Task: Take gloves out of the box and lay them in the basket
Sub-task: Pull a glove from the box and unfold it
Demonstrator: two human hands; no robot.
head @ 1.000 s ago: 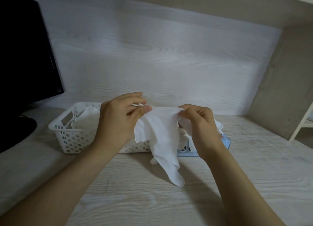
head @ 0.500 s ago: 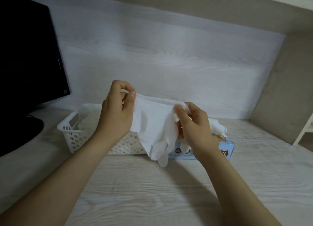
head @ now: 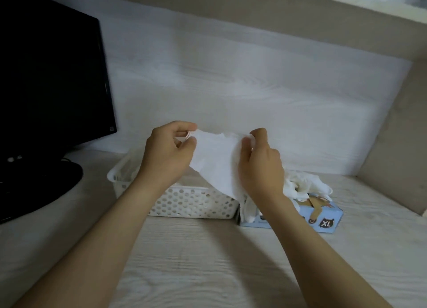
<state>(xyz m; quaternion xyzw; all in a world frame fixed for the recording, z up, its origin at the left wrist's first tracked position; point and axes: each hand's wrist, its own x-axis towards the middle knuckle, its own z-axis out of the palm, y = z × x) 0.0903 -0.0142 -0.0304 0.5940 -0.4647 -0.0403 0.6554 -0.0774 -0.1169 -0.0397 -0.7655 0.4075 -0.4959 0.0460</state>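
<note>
Both hands are raised above the table [head: 208, 273] and share one white glove [head: 217, 159], stretched between them. The left hand [head: 168, 155] pinches the glove's upper left edge between thumb and curled fingers. The right hand [head: 261, 166] grips its right side, thumb and fingers bunched into the material. The glove hangs in the air over the gap where the basket [head: 191, 203] and the box [head: 328, 220] meet, and its lower part droops behind the right wrist, in front of the box's left end. The white perforated basket stands on the table just left of the light blue box, the two touching or nearly so. The box's front is marked XL. A crumpled bunch of white gloves [head: 305, 185] sticks up out of its torn top. Something pale lies inside the basket, too blurred to make out. A dark monitor [head: 50, 76] stands at the far left, before a pale wood-grain wall [head: 254, 88].
</note>
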